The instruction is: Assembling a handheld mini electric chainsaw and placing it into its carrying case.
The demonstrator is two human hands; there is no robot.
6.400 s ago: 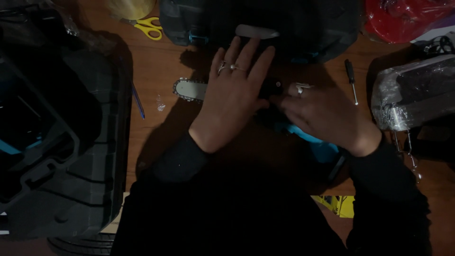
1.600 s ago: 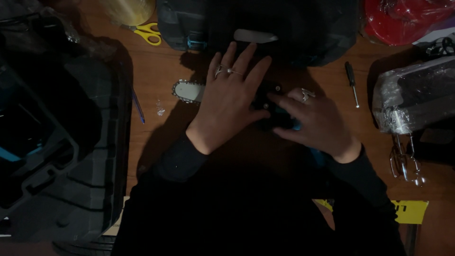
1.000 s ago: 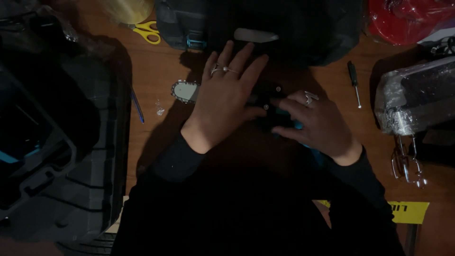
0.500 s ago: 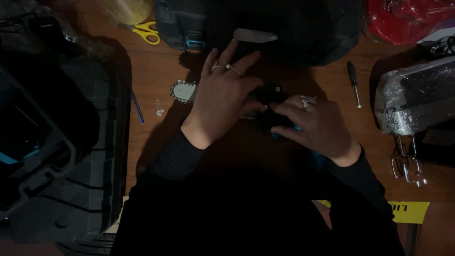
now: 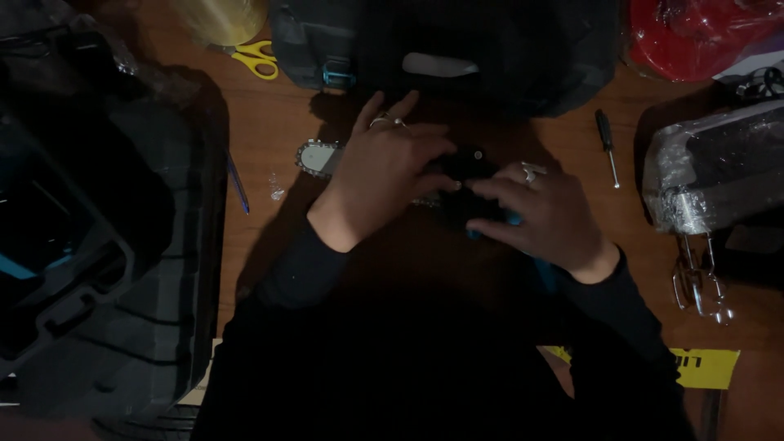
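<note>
- A single head-worn camera looked almost straight down on the wooden table point(image 5: 269, 131).
- It sat close, the person's dark sleeves filling the near edge.
- The table's far edge lay out of frame.

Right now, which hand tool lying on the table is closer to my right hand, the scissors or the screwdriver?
The black-handled screwdriver, lying just beyond your right hand. The yellow-handled scissors lie at the far left edge, past your left hand.

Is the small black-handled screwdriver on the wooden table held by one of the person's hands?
No, the small black-handled screwdriver lies alone on the wooden table, apart from the right hand, which rests on a black tool.
</note>
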